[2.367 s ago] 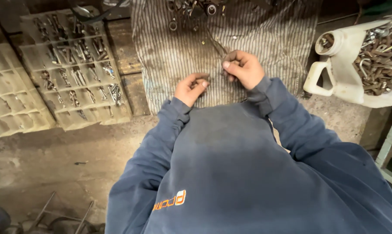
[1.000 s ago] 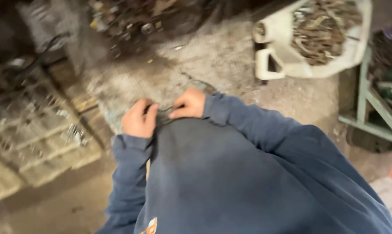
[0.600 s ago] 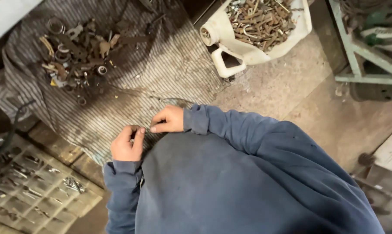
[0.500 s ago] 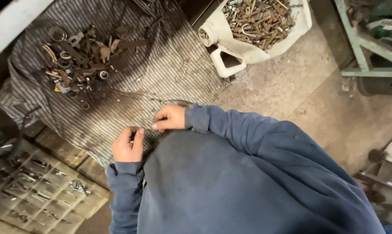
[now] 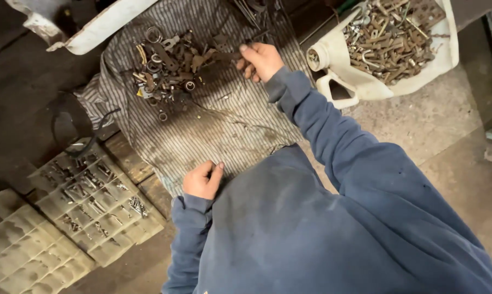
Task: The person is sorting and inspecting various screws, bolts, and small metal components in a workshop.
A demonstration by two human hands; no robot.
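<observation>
**Sorting small metal parts on a striped cloth: hands, heap and containers**

The right hand (image 5: pixel 261 59) is stretched forward, fingers (image 5: pixel 245 50) loosely curled and narrow, their tips touching the edge of the heap of rusty metal parts (image 5: pixel 172 60) at its 3 o'clock side. Whether a piece is already pinched between them cannot be told. The left hand (image 5: pixel 202 181) rests near the body at the 6 o'clock edge of the striped cloth (image 5: pixel 213 130), fingers folded inward toward the palm with the thumb alongside; something small may be enclosed, but it is hidden.

The heap, made up of rings, washers, brackets and bent strips, lies on the cloth's far half, at 11 o'clock from the left hand. Spread flat on the floor, the cloth appears to serve as a work surface that keeps loose pieces together and off the concrete floor (image 5: pixel 436 136).

Containers. At 2 o'clock, just beside the right forearm, a white plastic jug with its side cut away (image 5: pixel 338 81) lies on its side, filled with bolts, screws and similar fasteners (image 5: pixel 390 32). At 8 o'clock, a moulded compartment tray (image 5: pixel 96 201) holds a few small metal pieces in each of many cells; its neighbour, a second tray (image 5: pixel 22 245), seems unfilled.
</observation>
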